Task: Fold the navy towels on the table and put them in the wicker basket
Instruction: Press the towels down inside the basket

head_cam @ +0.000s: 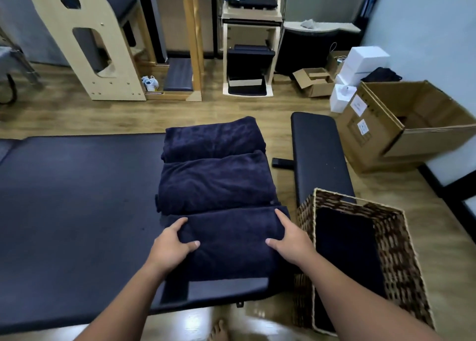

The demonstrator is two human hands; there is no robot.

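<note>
While hands grip it, navy towel lies folded.

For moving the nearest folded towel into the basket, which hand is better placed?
Right, probably. The right hand grips the nearest towel on the edge beside the wicker basket; the left hand holds the far edge.

Three folded navy towels, one wicker basket, two hands.

Left hand and right hand gripping nearest folded navy towel, wicker basket beside
</note>
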